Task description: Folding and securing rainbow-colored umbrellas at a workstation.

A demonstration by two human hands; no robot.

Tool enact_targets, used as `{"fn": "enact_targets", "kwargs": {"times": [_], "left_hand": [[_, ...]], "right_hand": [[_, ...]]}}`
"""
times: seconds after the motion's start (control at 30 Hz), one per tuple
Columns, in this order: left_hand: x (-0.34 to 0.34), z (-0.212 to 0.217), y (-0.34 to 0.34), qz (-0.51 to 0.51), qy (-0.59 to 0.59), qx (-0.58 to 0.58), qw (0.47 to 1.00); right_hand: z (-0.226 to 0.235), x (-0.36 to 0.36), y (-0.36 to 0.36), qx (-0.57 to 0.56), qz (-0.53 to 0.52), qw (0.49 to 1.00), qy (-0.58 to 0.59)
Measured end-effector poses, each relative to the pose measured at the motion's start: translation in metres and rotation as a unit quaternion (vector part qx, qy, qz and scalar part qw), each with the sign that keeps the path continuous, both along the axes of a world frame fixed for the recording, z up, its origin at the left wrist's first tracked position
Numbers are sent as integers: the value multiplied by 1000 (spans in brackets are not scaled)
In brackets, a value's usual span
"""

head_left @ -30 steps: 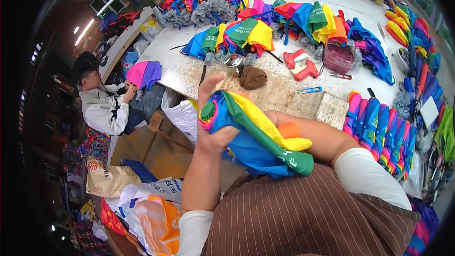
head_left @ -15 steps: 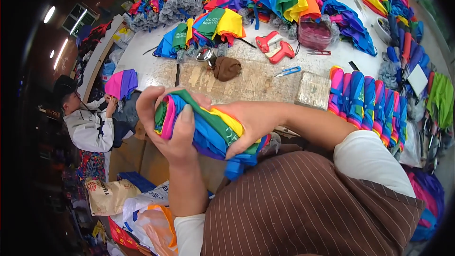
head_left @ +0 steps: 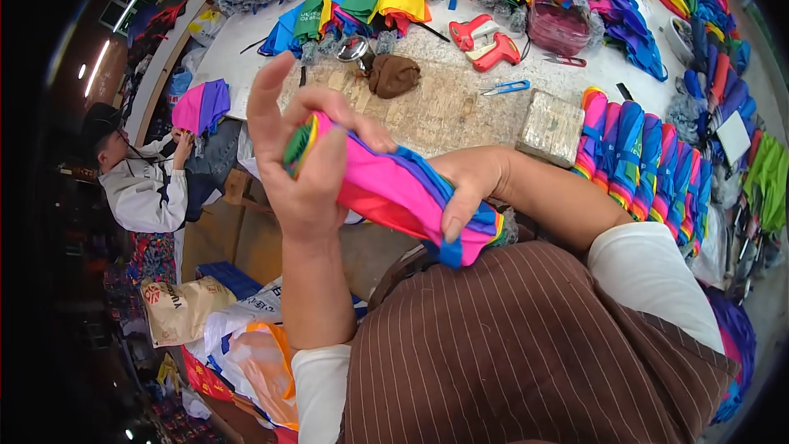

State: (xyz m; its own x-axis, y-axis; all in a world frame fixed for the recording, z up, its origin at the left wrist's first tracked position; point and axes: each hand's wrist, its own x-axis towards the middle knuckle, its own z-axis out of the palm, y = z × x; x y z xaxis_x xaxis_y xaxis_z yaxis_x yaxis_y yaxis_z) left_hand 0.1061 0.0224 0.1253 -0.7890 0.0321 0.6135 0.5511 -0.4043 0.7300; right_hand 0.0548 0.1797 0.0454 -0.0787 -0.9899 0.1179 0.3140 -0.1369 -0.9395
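Observation:
A folded rainbow umbrella (head_left: 386, 189) lies slantwise between my hands in front of my striped apron, its pink and red panels wrapped round it. My left hand (head_left: 304, 168) is closed about the upper-left end, thumb across the near side and one finger lifted away. At that end, green and yellow cloth edges show in a rolled bundle. My right hand (head_left: 475, 183) grips the lower-right end, its thumb pressed on the cloth near a blue strap (head_left: 448, 252). The fingers beneath the umbrella are hidden.
The white table (head_left: 238, 90) carries open umbrellas (head_left: 362, 0), red-and-white hand tools (head_left: 485, 41), blue snips (head_left: 507, 88), a brown cloth lump (head_left: 394, 76) and a wrapped block (head_left: 549, 127). Rolled umbrellas (head_left: 629, 156) stand at right. A seated co-worker (head_left: 148, 185) handles a pink-purple umbrella (head_left: 200, 107) at left.
The umbrella has turned in my hands: pink panels face up where green, yellow and blue showed. My left hand has risen slightly, and one of its fingers now sticks up.

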Motion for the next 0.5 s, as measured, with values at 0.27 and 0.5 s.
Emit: {"fn": "enact_targets", "kwargs": {"times": [0.27,0.5], "left_hand": [[-24,-67,-42,110,-201,51,972],[-5,-94,-23,-8,-281,150,948]], "right_hand": [[-20,-6,0,118,-279,898,319],[-24,-4,-5,201,-207,894,343]]}}
